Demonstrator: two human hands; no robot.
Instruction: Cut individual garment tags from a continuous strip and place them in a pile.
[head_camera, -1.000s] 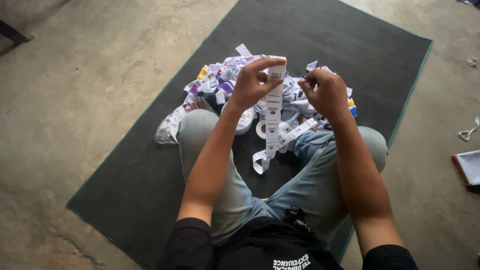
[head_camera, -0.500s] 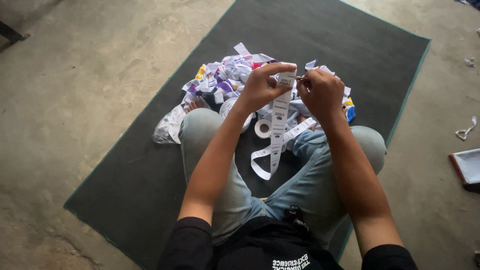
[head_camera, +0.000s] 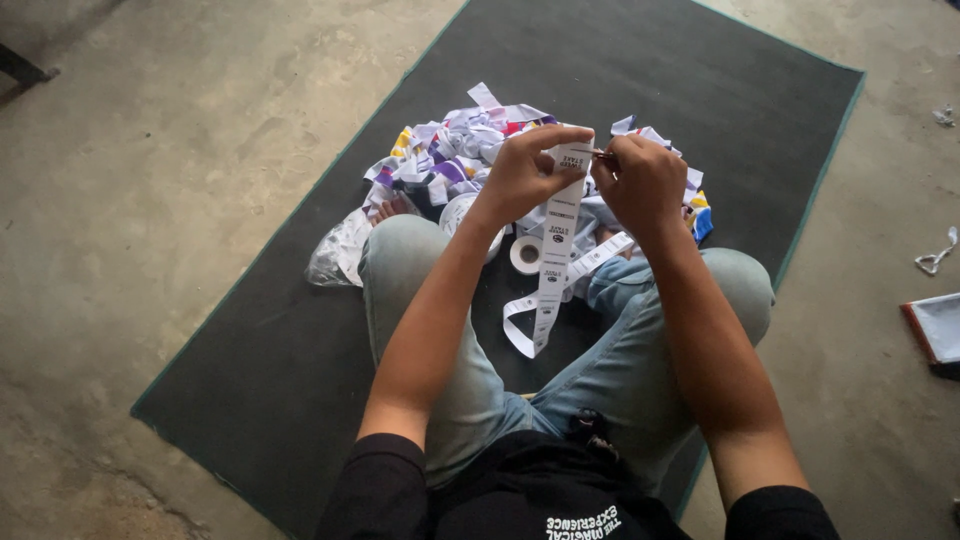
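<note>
I sit cross-legged on a dark mat (head_camera: 300, 360). My left hand (head_camera: 525, 170) pinches the top of a long white printed label strip (head_camera: 553, 270) that hangs down between my knees and loops back up. My right hand (head_camera: 640, 180) is closed right beside the strip's top end, holding a small thin tool against it; I cannot make out what the tool is. A small white tape roll (head_camera: 526, 254) lies on the mat below my hands. A pile of white, purple and yellow label scraps (head_camera: 450, 160) lies in front of my legs.
Bare concrete floor (head_camera: 150, 150) surrounds the mat. A clear plastic bag (head_camera: 335, 255) lies by my left knee. At the right edge lie a flat tray-like object (head_camera: 935, 325) and a white scrap (head_camera: 937, 255).
Both hands have shifted slightly right and come closer together at the strip's top. The hanging strip swung with them.
</note>
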